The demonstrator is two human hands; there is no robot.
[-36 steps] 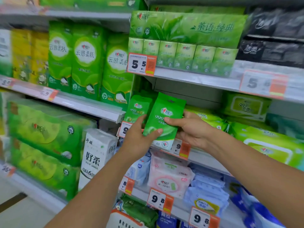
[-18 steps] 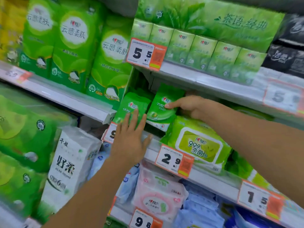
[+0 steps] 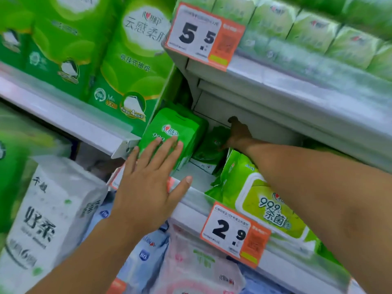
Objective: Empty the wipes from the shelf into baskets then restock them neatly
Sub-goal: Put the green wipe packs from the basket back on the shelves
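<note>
The left hand (image 3: 148, 187) lies spread flat, fingers straight, its fingertips (image 3: 169, 143) pressing the face of the front pack (image 3: 169, 132), a small green wipes pouch standing upright at the left end of the shelf (image 3: 191, 200). More green packs appear to stand behind it in the same row. The right hand (image 3: 237, 134) reaches deep into the bay, well behind the front pack and to its right, on a dark green pack (image 3: 212, 145) that leans back in shadow. Whether that grip pinches this pack or merely touches it cannot be told; the fingers are hidden in the dark. The back pack's long axis seems tilted, top toward the rear wall. The large pack (image 3: 263, 200) with a pale lid lies flat just right of the gap, under the right forearm. The right hand is the nearer to the back pack, so straightening it probably falls to that hand, pulling it up and forward toward the left-hand row, while the left palm steadies the front. A "2.9" tag (image 3: 233, 232) hangs on the shelf edge
</note>
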